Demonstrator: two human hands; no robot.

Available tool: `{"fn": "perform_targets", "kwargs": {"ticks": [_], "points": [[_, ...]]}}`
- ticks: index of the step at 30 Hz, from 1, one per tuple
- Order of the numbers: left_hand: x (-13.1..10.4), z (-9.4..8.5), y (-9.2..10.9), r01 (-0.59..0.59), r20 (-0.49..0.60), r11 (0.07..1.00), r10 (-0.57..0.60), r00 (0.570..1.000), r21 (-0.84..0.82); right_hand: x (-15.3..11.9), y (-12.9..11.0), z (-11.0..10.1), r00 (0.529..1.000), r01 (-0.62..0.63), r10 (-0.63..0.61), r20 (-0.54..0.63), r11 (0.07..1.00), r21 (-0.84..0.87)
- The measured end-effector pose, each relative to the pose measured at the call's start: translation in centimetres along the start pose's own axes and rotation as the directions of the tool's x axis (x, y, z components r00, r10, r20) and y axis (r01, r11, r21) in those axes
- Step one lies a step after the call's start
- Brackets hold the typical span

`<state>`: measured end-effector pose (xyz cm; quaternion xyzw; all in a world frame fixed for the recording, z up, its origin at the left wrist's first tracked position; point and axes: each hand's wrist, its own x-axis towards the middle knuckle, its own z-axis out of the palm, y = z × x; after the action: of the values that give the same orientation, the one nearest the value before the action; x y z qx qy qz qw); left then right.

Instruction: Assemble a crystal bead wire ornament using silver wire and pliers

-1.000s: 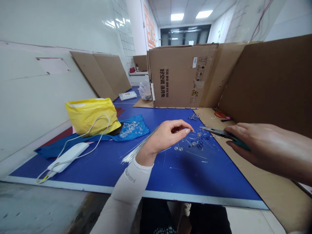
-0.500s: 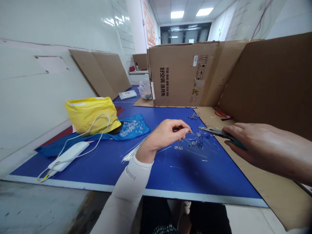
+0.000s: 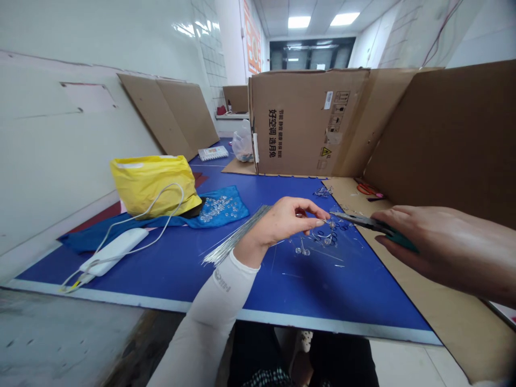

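Note:
Between the thumb and fingers of my left hand (image 3: 288, 221) is pinched a thin wire with clear beads (image 3: 327, 241) hanging from it. My right hand (image 3: 427, 242) is wrapped round a pair of pliers (image 3: 371, 222) with dark green handles. The jaw tips point left and lie close to my left fingertips; whether they touch the wire I cannot tell. Dark rings (image 3: 341, 226) lie on the blue tabletop (image 3: 306, 301) behind the beaded wire. A bundle of straight silvery wires (image 3: 231, 244) lies partly under my left forearm.
Loose clear beads (image 3: 220, 208) lie on a blue cloth at left, beside a yellow bag (image 3: 155, 185). A white power strip (image 3: 115, 255) with its cord is nearer the edge. Cardboard (image 3: 306, 123) stands at the back and right. Orange-handled scissors (image 3: 366, 189) lie near it.
My left hand has shifted slightly right with the beaded wire, its fingertips closer to the plier jaws. My right hand and the pliers have moved a little right. The camera view has shifted slightly.

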<state>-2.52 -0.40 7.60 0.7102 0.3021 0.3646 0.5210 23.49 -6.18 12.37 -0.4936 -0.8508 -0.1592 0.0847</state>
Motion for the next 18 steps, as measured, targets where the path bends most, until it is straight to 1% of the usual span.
{"fn": "perform_targets", "kwargs": {"ticks": [3,5,7,10,16,17,18], "points": [[0.07,0.33,-0.13,0.02,0.034,0.991,-0.016,0.999,-0.131,0.32,-0.63,-0.75,0.989,0.039,-0.039,0.139,0.999,0.007],[0.17,0.48,-0.24,0.013,0.041,0.985,-0.006,0.999,-0.17,0.41,-0.81,-0.83,0.987,0.02,-0.02,0.162,1.0,0.0],[0.29,0.58,-0.35,-0.005,0.024,0.984,0.009,1.0,-0.178,0.41,-0.81,-0.72,0.985,0.015,-0.015,0.173,1.0,-0.003],[0.43,0.64,-0.45,-0.025,-0.009,0.991,0.024,1.0,-0.133,0.3,-0.68,-0.64,0.985,0.021,-0.018,0.17,1.0,-0.019],[0.28,0.48,-0.38,-0.052,-0.043,0.999,0.052,0.998,0.014,0.36,-0.77,-1.01,0.986,0.015,-0.012,0.164,1.0,-0.018],[0.23,0.44,-0.36,-0.064,-0.041,0.997,0.065,0.997,0.04,0.37,-0.74,-0.97,0.988,0.018,-0.018,0.156,1.0,-0.001],[0.19,0.4,-0.34,-0.079,-0.036,0.995,0.081,0.996,0.065,0.37,-0.66,-0.86,0.993,0.01,-0.013,0.114,1.0,0.022]]}}
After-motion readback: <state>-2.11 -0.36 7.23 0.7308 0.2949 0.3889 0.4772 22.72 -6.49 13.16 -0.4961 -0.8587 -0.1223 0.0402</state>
